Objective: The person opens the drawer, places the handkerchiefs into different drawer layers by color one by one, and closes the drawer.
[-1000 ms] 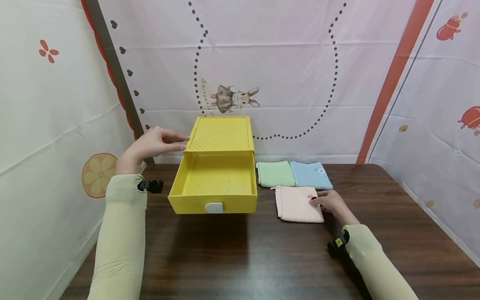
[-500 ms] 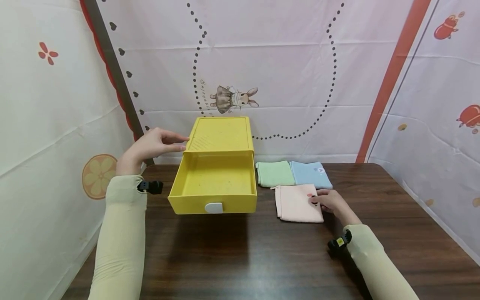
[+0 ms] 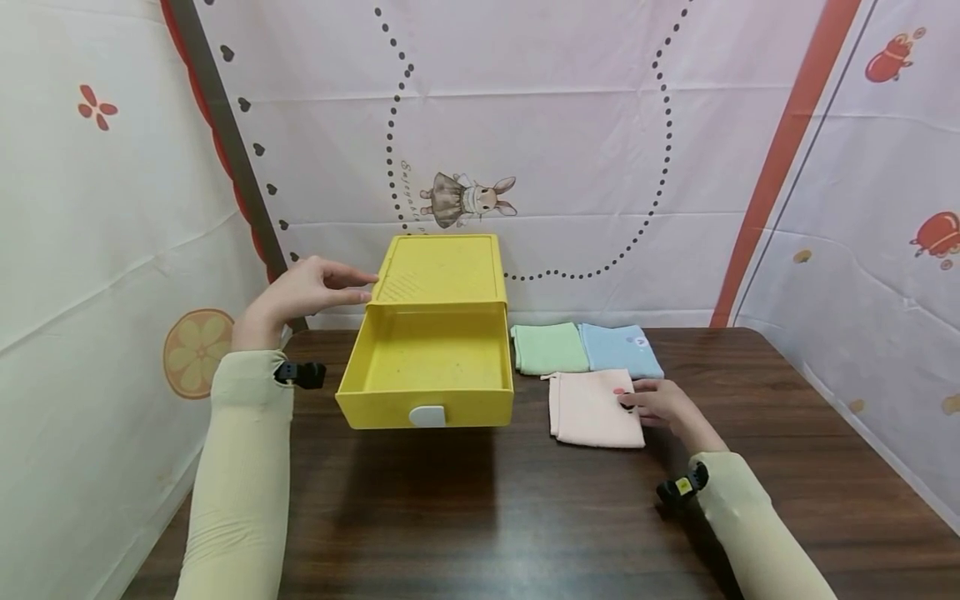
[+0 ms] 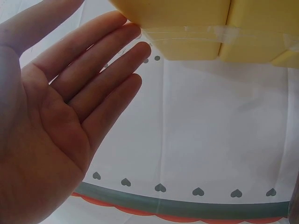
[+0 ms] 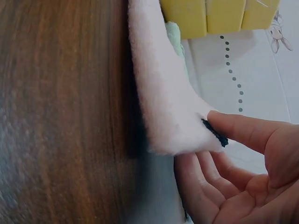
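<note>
Almost nothing has moved: the right hand (image 3: 660, 406) pinches the pink cloth's (image 3: 594, 408) edge, lifting slightly; the left hand's (image 3: 303, 292) straight fingers (image 4: 114, 44) touch the yellow drawer box (image 3: 438, 271).

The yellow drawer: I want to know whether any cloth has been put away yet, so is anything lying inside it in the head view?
No, the yellow drawer shows only its bare yellow floor.

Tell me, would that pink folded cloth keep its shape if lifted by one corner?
Probably not. The pink cloth looks soft and fuzzy, and the edge the right hand pinches already curls up limply. It seems light, so it would likely droop and unfold. On the wooden table it should slide, not roll.
</note>
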A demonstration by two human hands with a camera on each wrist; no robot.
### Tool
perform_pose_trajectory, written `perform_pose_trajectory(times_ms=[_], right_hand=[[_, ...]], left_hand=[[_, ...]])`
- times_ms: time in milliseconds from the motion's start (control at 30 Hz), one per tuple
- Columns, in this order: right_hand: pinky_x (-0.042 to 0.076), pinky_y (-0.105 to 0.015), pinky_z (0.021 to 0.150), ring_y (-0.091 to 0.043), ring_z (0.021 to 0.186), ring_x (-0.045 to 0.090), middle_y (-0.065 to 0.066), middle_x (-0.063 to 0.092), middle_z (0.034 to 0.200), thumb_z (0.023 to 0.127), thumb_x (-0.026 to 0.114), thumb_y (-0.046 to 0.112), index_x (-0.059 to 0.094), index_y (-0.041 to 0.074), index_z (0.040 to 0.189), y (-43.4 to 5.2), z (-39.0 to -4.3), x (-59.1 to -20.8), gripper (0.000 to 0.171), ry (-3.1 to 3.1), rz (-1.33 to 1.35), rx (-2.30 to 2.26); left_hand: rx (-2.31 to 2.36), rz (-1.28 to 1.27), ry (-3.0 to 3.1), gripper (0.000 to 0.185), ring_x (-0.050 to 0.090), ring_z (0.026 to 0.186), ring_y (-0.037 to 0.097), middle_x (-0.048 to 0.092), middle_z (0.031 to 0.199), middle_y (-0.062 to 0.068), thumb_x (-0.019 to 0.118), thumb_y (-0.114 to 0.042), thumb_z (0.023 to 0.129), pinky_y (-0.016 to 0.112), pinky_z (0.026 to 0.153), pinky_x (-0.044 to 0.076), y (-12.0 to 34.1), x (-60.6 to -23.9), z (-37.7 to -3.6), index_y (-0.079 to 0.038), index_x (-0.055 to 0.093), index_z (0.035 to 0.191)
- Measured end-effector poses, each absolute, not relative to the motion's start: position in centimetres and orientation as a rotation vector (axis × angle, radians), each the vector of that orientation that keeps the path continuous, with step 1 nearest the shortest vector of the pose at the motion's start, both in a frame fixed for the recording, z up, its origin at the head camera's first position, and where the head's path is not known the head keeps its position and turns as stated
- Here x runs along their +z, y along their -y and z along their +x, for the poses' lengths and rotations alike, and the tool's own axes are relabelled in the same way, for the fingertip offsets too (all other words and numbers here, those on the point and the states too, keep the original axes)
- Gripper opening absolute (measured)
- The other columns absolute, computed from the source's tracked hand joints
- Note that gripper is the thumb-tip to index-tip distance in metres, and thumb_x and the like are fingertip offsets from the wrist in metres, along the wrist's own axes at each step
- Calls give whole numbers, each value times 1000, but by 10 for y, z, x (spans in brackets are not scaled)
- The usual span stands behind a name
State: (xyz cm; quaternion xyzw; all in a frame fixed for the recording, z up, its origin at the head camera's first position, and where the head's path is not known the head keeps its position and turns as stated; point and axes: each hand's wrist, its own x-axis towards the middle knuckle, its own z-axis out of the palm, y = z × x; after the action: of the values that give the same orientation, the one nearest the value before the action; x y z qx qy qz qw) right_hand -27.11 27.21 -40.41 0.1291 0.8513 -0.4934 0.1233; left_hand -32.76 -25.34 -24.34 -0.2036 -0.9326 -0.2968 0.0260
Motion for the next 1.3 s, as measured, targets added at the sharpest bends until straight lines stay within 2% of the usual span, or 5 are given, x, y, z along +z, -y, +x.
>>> perform_pose_trajectory(times_ms=[200, 500, 800, 1033, 1300], right_hand=[[57, -30, 72, -9, 75, 60, -15, 60, 106, 88, 69, 23, 44, -9, 132, -272, -269, -402, 60, -2455, 359, -1499], [57, -32, 75, -10, 79, 60, -21, 57, 117, 89, 67, 26, 41, -9, 136, -268, -266, -397, 63, -2463, 313, -1523], [56, -34, 78, -6, 79, 65, -14, 64, 109, 89, 68, 29, 41, -9, 136, -261, -259, -384, 66, -2448, 276, -1592], [55, -35, 82, -9, 86, 64, -20, 60, 120, 89, 67, 32, 44, -7, 135, -258, -256, -376, 65, -2465, 257, -1588], [56, -35, 80, -8, 82, 67, -5, 67, 99, 88, 69, 28, 44, -8, 133, -252, -252, -365, 63, -2409, 218, -1690]], left_hand=[[-914, -628, 2882, 49, 60, 108, 21, 64, 124, 4, 67, -55, 81, 49, 88, 49, 253, -244, -327, -28, 66, 122], [-910, -622, 2887, 50, 60, 109, 21, 64, 124, 5, 67, -56, 81, 50, 89, 49, 253, -243, -327, -28, 66, 122], [-919, -630, 2887, 50, 60, 109, 21, 64, 125, 5, 67, -56, 80, 49, 89, 49, 254, -243, -327, -29, 66, 122], [-921, -628, 2886, 50, 60, 107, 20, 64, 124, 4, 67, -56, 80, 48, 88, 49, 254, -243, -328, -29, 66, 122], [-912, -629, 2879, 49, 61, 108, 20, 64, 124, 4, 67, -56, 81, 48, 88, 50, 254, -244, -328, -29, 66, 122]])
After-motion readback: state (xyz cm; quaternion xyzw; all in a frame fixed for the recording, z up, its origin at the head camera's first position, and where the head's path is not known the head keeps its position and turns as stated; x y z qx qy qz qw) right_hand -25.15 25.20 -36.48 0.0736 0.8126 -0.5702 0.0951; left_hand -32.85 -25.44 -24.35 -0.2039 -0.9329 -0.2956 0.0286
